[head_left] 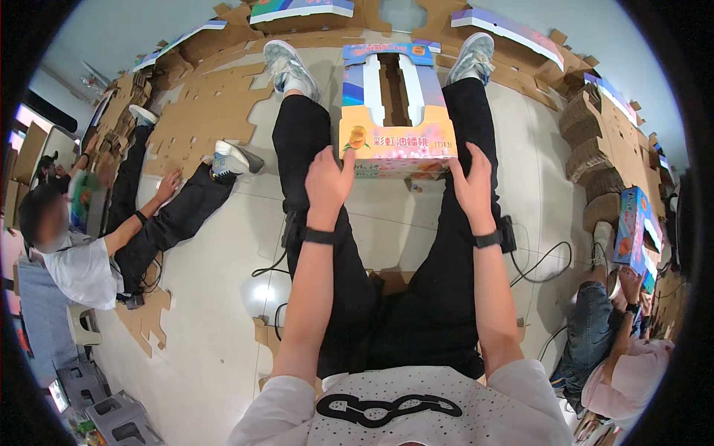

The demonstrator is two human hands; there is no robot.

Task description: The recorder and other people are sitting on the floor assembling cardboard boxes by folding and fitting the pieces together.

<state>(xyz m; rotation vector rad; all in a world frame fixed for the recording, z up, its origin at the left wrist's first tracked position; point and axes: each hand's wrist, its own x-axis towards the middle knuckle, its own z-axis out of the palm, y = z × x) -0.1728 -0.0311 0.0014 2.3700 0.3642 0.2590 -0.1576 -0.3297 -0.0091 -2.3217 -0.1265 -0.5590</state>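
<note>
We are sitting on a pale tiled floor (216, 327) that is filling most of the frame, with flat brown cardboard sheets (204, 111) lying across its upper left and stacks of folded cardboard (595, 149) piling up along the upper right. Our legs in black trousers (372, 297) are stretching up the centre of the frame, ending in pale sneakers at the top.

Between our knees, in the upper centre, a printed fruit carton (398, 111) in blue, orange and pink is standing on the floor with its top flaps open. Our left hand (327, 182) is pressing against the carton's lower left corner, fingers spread and open, gripping nothing. Our right hand (474, 182) is resting flat at the carton's lower right corner, fingers also spread, partly lying on our thigh. Both wrists are wearing black bands.

At the left edge another person in a white shirt (78, 267) is sitting with one hand on the cardboard. At the lower right a person in pink (632, 372) is holding a similar carton (636, 230). Black cables (539, 264) are trailing across the floor beside our right leg.
</note>
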